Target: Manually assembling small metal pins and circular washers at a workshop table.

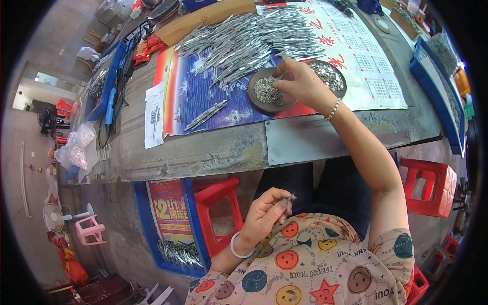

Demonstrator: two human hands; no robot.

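Observation:
My right hand (304, 87) reaches over a round brown dish (252, 99) on the table. Its thumb and fingers are pinched together at the small silver metal bits (266, 90) in that dish; anything between the fingertips is too small to make out. Partly behind this hand stands a second round dish (344, 90) with flat silver pieces (328, 75). Close to my body, below the table edge, my left hand (267, 214) pinches a small shiny metal piece (291, 196). Beyond the dishes lies a big heap of thin metal strips (254, 43), with a few strips (206, 116) apart from it.
A printed calendar sheet (373, 76) covers part of the table (213, 157). Blue trays stand at the right (437, 96) and left (101, 96). Below are another blue tray (144, 223) with metal strips and red stools (223, 203). A wooden board (203, 21) edges the heap.

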